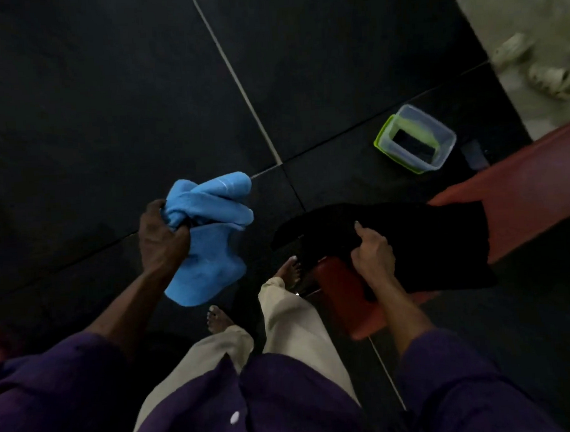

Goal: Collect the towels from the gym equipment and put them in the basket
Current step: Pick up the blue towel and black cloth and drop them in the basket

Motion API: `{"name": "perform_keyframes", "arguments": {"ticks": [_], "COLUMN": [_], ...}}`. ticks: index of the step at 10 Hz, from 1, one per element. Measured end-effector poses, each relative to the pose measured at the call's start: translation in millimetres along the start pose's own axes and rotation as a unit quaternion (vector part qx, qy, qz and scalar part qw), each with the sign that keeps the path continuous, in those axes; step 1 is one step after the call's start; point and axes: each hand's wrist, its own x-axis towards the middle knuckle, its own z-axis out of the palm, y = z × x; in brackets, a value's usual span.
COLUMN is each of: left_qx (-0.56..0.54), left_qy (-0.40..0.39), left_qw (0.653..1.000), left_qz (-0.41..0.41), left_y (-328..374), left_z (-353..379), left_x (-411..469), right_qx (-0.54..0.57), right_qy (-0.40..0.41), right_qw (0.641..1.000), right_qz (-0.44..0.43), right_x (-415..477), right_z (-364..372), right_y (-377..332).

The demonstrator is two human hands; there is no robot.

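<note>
Dark rubber floor mats [106, 109] with pale seams, dim light, single head view looking down. Left hand [161, 237] has its fingers clenched round a bunched blue towel [209, 243], which hangs clear of the floor. Right hand [373, 257] is on a black towel [420, 241] draped over a red padded bench [523, 196]; the fingers are curled into the cloth and look like a pinch, one digit sticking up. Step, as I read it: lifting the second towel off the equipment. Next move needs a firm grab, a pull clear of the bench, then both towels carried to the basket. No obvious basket here; a clear tub with a green rim [415, 139] sits on the floor beyond the bench, and I can't tell if that's it. Black cloth on black floor hides the towel's edges, the bench is cut off at the right, and pale shoes [533, 67] at top right are blurred.
</note>
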Motion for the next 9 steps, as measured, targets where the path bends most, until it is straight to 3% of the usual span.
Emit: {"name": "perform_keyframes", "arguments": {"ticks": [3,5,7,9], "left_qx": [-0.112,-0.183,-0.178,-0.250], "left_qy": [0.094,0.191,0.269,0.388], "left_qw": [0.987,0.957,0.929,0.848], "left_qz": [-0.065,-0.120,-0.183,-0.260], "left_y": [-112,-177,-243,-277], "left_z": [-114,-198,-254,-286], "left_x": [-10,-49,-104,-176], "right_qx": [-0.053,-0.067,-0.091,-0.118], "right_qy": [0.002,0.011,-0.027,-0.097], "right_qw": [0.990,0.961,0.918,0.850], "right_qz": [-0.128,-0.267,-0.386,-0.504], "right_x": [-68,-115,-157,-217], "right_z": [-7,-1,12,34], "right_y": [-135,-226,-308,-383]}}
